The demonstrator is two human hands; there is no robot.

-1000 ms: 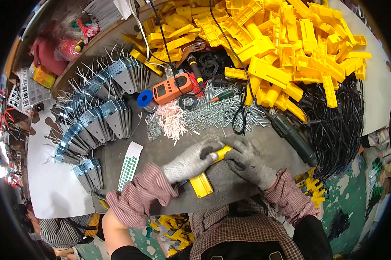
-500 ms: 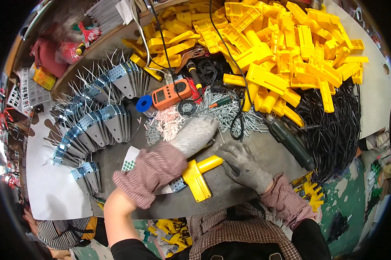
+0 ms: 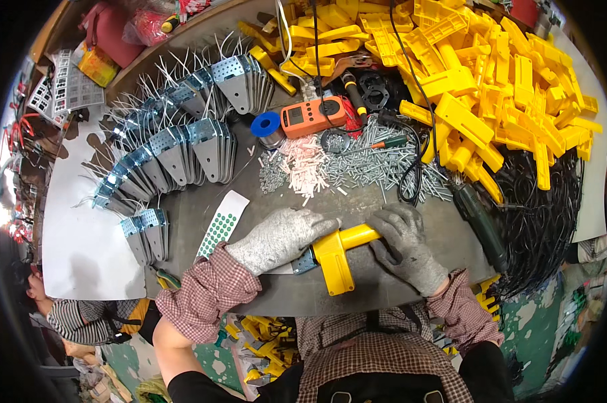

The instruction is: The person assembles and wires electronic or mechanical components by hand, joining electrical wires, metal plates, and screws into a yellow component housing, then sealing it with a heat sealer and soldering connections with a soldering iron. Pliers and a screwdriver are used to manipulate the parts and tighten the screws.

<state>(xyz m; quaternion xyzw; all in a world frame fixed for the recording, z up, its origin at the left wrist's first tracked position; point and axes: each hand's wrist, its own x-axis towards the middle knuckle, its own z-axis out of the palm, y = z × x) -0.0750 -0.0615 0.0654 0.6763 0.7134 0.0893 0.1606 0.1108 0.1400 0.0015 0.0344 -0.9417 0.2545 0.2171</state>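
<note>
At the near edge of the table (image 3: 384, 295), a yellow plastic part (image 3: 337, 258) lies flat between two gloved hands. The left hand (image 3: 283, 236) rests palm down over the part's left end, fingers (image 3: 320, 221) stretched out nearly straight and laid on top rather than closed around it. A small metal bracket (image 3: 304, 262) shows at the part's left side, just under this hand. The right hand (image 3: 404, 242) sits against the part's right end, fingers curled loosely and touching the yellow arm; whether they grip it or only press on it cannot be told. Both hands wear grey knit gloves, with checked sleeves behind them.

Toward the middle of the table, a spread of small screws (image 3: 371, 168) lies beside a heap of pale plastic plugs (image 3: 303, 168). Beyond these sit an orange meter (image 3: 313, 117) and a blue spool (image 3: 265, 124), close together. A strip of green dot stickers (image 3: 221, 225) lies left of the left hand, apart from it. Rows of metal plates (image 3: 182, 144) stand on edge along the left side of the table. A large pile of yellow plastic pieces (image 3: 492, 74) fills the far right corner, with a bundle of black cables (image 3: 545, 208) at the right edge. A dark power tool (image 3: 481, 221) lies right of the right hand.
</note>
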